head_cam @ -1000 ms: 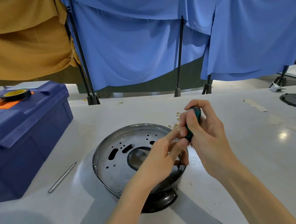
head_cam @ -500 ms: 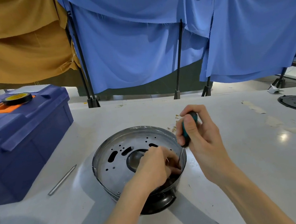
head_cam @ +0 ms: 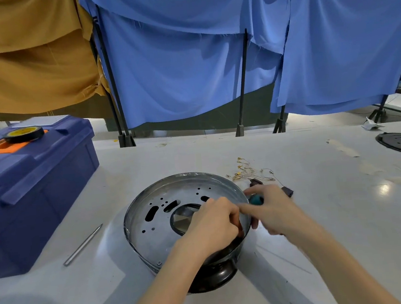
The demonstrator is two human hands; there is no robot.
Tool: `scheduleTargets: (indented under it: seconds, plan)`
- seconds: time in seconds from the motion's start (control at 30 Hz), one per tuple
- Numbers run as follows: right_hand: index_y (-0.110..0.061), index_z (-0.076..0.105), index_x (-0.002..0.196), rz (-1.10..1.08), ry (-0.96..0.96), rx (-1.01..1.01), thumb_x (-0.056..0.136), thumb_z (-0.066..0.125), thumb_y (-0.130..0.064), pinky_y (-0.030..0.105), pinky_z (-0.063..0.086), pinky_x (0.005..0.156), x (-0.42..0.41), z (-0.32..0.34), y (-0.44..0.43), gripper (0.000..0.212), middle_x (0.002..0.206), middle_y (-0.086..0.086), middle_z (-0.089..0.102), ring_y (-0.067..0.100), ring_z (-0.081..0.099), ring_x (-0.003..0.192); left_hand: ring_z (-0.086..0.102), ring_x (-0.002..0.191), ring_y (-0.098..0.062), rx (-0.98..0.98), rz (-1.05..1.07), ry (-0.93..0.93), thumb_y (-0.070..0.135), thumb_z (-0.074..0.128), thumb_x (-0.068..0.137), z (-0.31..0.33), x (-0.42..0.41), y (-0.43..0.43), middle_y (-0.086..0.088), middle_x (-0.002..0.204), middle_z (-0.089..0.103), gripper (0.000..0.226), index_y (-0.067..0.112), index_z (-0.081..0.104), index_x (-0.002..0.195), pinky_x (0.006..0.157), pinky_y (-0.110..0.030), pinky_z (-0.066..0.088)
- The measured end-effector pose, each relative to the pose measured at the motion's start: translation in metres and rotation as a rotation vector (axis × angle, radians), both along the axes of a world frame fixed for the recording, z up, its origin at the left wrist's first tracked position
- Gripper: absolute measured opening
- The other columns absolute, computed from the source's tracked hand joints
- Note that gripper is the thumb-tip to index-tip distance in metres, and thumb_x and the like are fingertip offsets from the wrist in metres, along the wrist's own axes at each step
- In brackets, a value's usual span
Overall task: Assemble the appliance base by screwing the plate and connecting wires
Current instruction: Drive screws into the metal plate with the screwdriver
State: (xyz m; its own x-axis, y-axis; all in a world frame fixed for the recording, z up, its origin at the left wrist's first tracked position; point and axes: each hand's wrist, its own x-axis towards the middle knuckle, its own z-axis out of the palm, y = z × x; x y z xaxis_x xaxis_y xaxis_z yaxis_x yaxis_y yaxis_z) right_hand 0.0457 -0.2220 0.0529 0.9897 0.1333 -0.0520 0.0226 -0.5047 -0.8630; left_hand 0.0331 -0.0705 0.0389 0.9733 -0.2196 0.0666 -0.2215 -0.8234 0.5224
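Head view: round dark metal appliance base (head_cam: 137, 216), centre of white table (head_cam: 323, 213); perforated silver plate (head_cam: 157, 227) seated inside; left hand (head_cam: 214, 226), fingers curled over plate by right rim, contents hidden; right hand (head_cam: 278, 213), wrapped round teal-handled screwdriver (head_cam: 256, 199), just outside rim; gold-tipped wires (head_cam: 248, 171) on table behind base.

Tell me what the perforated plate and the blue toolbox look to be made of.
The perforated plate looks like thin sheet metal, dull grey with a soft sheen; its holes and slots look punched. The blue toolbox seems moulded plastic, matt, with rounded ribs and an orange inset.
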Motion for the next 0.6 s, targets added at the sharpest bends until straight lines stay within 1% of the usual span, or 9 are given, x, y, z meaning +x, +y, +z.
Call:
scheduleTargets:
  seconds: [0.03,0.1,0.13,0.2,0.3,0.37,0.43,0.53,0.6]
  plan:
    - [-0.012,0.065,0.09,0.021,-0.015,-0.062,0.085,0.061,-0.007,0.014,0.024,0.033,0.0,-0.006,0.003,0.008,0.056,0.009,0.057,0.007,0.043,0.031,0.045,0.06,-0.007,-0.011,0.001,0.018,0.007,0.069,0.075,0.002,0.001,0.0,0.01,0.063,0.051,0.037,0.026,0.05,0.049,0.052,-0.027,0.037]
    - [-0.001,0.063,0.094,0.031,-0.017,-0.123,0.083,0.051,-0.003,0.015,0.026,0.033,0.002,-0.01,0.006,0.016,0.063,0.014,0.06,0.008,0.051,0.034,0.053,0.056,-0.012,-0.054,-0.004,0.081,0.008,0.075,0.074,0.005,0.003,0.0,0.007,0.062,0.056,0.036,0.024,0.055,0.049,0.055,-0.034,0.051]
    - [-0.001,0.061,0.095,0.038,-0.001,-0.125,0.083,0.049,-0.002,0.015,0.026,0.033,0.002,-0.009,0.007,0.017,0.062,0.016,0.062,0.009,0.048,0.032,0.055,0.055,-0.013,-0.078,-0.005,0.105,0.009,0.077,0.074,0.006,0.003,0.001,0.006,0.06,0.057,0.034,0.024,0.057,0.05,0.06,-0.038,0.057]
    - [-0.001,0.059,0.095,0.048,0.04,-0.112,0.085,0.046,-0.002,0.015,0.025,0.035,0.004,-0.008,0.007,0.016,0.058,0.019,0.063,0.009,0.038,0.028,0.059,0.054,-0.017,-0.126,-0.009,0.132,0.009,0.079,0.074,0.007,0.003,0.004,0.002,0.061,0.062,0.034,0.023,0.059,0.05,0.063,-0.042,0.059]
    - [-0.004,0.052,0.087,0.046,0.036,-0.162,0.086,0.049,-0.004,0.016,0.025,0.035,0.003,-0.007,0.007,0.003,0.056,0.014,0.055,0.007,0.032,0.025,0.063,0.056,-0.021,-0.198,-0.038,0.226,0.005,0.078,0.076,0.006,0.003,0.007,-0.012,0.074,0.069,0.035,0.022,0.061,0.051,0.058,-0.032,0.059]
    - [-0.009,0.043,0.084,0.058,0.048,-0.204,0.085,0.051,-0.007,0.015,0.023,0.034,0.001,-0.007,0.006,0.008,0.053,0.01,0.054,0.007,0.028,0.024,0.06,0.051,-0.015,-0.244,-0.077,0.305,0.003,0.079,0.076,0.006,0.001,0.011,-0.006,0.066,0.065,0.035,0.023,0.063,0.052,0.054,-0.024,0.054]
    - [-0.01,0.038,0.086,0.103,0.093,-0.248,0.084,0.051,-0.009,0.015,0.022,0.034,0.0,-0.006,0.005,0.014,0.042,0.003,0.058,0.011,0.026,0.027,0.059,0.049,-0.011,-0.3,-0.118,0.372,0.003,0.079,0.077,0.009,-0.004,0.017,0.002,0.058,0.062,0.03,0.022,0.066,0.056,0.054,-0.02,0.052]
    - [-0.013,0.036,0.083,0.147,0.125,-0.36,0.083,0.053,-0.014,0.015,0.025,0.034,0.001,-0.002,0.003,0.017,0.047,0.006,0.065,0.013,0.029,0.028,0.063,0.054,-0.011,-0.347,-0.136,0.4,0.007,0.076,0.082,0.013,-0.009,0.021,0.0,0.07,0.067,0.01,0.013,0.076,0.074,0.059,-0.02,0.054]
    - [-0.014,0.035,0.077,0.141,0.098,-0.367,0.084,0.054,-0.014,0.014,0.024,0.033,0.003,-0.001,0.004,0.021,0.046,0.006,0.064,0.009,0.031,0.024,0.062,0.052,-0.01,-0.344,-0.106,0.392,0.005,0.075,0.082,0.014,-0.01,0.019,0.001,0.063,0.066,0.001,0.005,0.076,0.081,0.058,-0.02,0.054]
